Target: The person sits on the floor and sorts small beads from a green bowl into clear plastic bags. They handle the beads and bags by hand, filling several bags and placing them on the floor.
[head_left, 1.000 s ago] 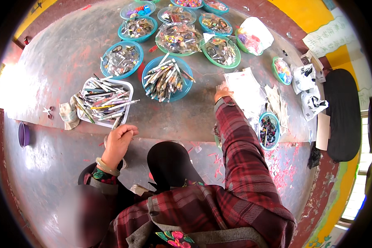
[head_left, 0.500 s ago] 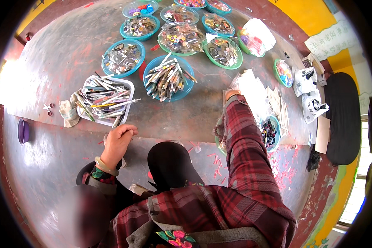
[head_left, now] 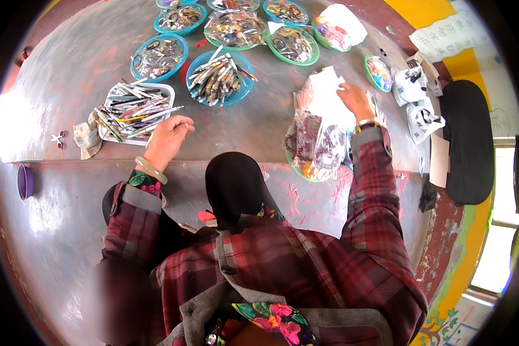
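Head view, looking down on a grey table point(head_left: 259, 132). Compared with the frames half a second and a second earlier, we see that the right hand point(head_left: 354, 101) has lifted a clear plastic bag point(head_left: 320, 135) off the table: earlier that hand lay low beside the white sheet and the small bowl at the right of the frame, whereas now it is raised toward the upper right and the bag hangs beneath it, covering the green-rimmed bowl point(head_left: 305, 173) below. We judge from this that the bag has passed from resting to carried, its dark, mixed contents sagging to the bottom. The right grip is pinched on the bag's upper edge. The bag's long axis runs from upper right, at the fingers, down to lower left; its mouth points up toward the hand and its loaded end points down toward the centre of the frame.

The left hand point(head_left: 167, 138) has barely moved; it rests at the near corner of the white tray of pens point(head_left: 134, 109), fingers loosely curled and touching the rim, holding nothing that we can make out. Beyond lie a blue bowl of pens point(head_left: 220, 78) and further blue and green bowls along the upper edge.
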`<action>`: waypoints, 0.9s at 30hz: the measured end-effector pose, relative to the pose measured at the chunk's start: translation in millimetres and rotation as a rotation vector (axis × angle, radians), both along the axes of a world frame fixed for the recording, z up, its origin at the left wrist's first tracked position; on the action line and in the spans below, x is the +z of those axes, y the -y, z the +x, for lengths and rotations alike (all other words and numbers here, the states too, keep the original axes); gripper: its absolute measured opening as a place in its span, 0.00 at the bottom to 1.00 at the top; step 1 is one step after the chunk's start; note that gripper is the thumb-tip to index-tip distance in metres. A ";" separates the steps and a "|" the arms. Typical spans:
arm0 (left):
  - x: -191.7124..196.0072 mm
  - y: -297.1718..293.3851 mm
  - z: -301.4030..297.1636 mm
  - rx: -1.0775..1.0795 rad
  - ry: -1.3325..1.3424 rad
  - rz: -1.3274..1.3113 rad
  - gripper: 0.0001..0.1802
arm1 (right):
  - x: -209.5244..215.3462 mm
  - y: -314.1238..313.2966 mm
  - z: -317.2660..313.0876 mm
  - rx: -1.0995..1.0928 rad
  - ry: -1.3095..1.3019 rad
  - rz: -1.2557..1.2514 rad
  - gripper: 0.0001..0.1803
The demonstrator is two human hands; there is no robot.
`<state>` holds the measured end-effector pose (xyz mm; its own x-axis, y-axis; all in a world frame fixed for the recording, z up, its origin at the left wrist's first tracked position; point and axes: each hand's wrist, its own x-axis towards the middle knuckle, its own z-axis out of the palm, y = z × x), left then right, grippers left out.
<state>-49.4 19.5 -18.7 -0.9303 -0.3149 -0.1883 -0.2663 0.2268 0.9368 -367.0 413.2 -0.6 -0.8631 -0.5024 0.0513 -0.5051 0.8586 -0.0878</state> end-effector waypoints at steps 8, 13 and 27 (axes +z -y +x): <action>-21.3 -6.4 11.5 0.017 0.022 -0.113 0.12 | -108.7 -175.5 150.5 -0.589 0.308 -0.348 0.20; -19.5 -6.4 28.4 0.093 0.067 -0.054 0.12 | -151.1 -176.1 230.2 -1.026 1.033 -1.257 0.14; 20.3 -8.9 110.2 0.319 -0.021 0.147 0.11 | -230.5 -127.6 220.2 -1.041 1.162 -1.888 0.04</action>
<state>60.8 28.4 1.6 -0.7937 -0.5612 -0.2348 -0.2820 -0.0026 0.9594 -146.8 540.8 -231.0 -0.6904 -0.0943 -0.7172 0.6222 -0.5831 -0.5223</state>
